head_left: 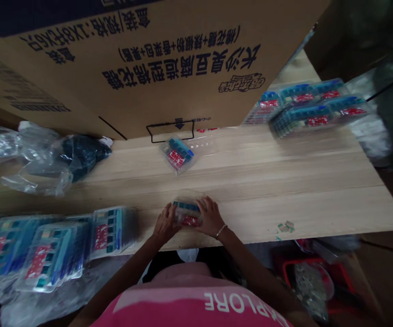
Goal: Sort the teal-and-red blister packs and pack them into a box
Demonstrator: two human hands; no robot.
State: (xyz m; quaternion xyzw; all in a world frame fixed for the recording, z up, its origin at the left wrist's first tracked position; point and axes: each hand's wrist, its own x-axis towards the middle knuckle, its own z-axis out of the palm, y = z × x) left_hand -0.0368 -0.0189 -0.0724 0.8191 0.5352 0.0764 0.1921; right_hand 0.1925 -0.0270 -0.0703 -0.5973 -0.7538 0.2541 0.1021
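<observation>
The wooden table has a big cardboard box at its far edge and a stack of packs at its left edge. Near the front edge, the left hand and right hand pinch a clear plastic pack. Its smooth sides could slip, and it could drop off the edge.

A pale wooden table is carrying everything here, its planks running left to right, and a large printed cardboard carton is standing along its far edge. A crumpled clear plastic bag with something dark inside is sprawling over the left end, a single clear plastic pack is lying just off the carton, and blurred stacks of blue-and-red packs are sitting at the far right corner. More stacks of packs are crowding the near left corner, while a few small scraps are lying beside the near edge, right of centre.
</observation>
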